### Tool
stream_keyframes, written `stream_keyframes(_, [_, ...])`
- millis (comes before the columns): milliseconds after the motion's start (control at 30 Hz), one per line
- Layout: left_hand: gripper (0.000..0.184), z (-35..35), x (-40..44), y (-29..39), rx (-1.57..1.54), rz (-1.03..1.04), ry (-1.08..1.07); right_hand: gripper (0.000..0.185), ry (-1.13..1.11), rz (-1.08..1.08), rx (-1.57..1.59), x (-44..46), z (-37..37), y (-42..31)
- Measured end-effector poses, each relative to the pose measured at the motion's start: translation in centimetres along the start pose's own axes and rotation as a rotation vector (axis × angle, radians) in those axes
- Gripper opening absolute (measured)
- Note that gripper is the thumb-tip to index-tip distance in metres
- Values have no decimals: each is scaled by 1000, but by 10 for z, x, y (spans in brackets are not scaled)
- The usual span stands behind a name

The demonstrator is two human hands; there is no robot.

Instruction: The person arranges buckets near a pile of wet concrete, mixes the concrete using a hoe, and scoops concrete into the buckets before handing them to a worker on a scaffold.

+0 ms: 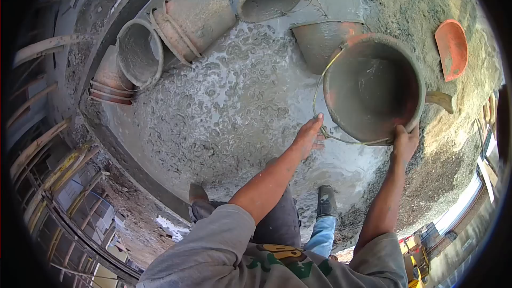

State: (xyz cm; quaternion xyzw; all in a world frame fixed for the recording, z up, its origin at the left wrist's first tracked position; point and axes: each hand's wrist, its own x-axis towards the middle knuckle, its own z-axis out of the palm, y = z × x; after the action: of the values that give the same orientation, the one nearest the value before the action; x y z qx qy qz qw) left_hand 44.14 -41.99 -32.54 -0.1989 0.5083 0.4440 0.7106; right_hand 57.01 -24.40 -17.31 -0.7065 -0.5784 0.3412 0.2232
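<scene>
On my feed, the right hand [406, 141] curls its fingers over the rim of the mud-coated bucket [373, 90], forearm nearly upright in view. The left arm reaches diagonally, its hand [309, 136] partly open beside the wire handle [326, 133]; I can't tell whether it grips. The bucket's mouth faces me, above wet concrete [240, 106].

Orange scoop [452, 50], grey mix [229, 112], light-blue jeans [322, 233]
</scene>
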Motion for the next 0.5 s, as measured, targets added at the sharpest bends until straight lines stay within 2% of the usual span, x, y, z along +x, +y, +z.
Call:
stream_keyframes(33, [61,-9,-14,-1,-145,-43,-103,43,-6,50,-26,-38,6,17])
stream_keyframes(67, [57,-36,-14,-11,-161,-42,-39,48,-25,117,-11,-75,18,33])
stream_keyframes(100, [54,-69,-6,-17,-168,-25,15,51,12,151,195,-109,40,44])
stream_keyframes(167, [48,-126,-10,-20,-84,204,296,53,3,199,277,-150,78,74])
stream_keyframes(267, [41,-156,-21,0,-155,178,549,57,-41,156,287,-167,135,79])
stream_keyframes(367, [42,-218,53,0,211,379,615,61,58,-266,-77,-185,184,83])
stream_keyframes(400, [43,-236,75,3,297,412,617,65,-36,-343,-324,-190,192,84])
stream_keyframes(467, [45,-261,100,-1,460,463,628,77,-175,-310,-538,-193,207,90])
stream_keyframes(500, [46,-264,102,-2,421,477,528,84,-253,-278,-580,-185,213,93])
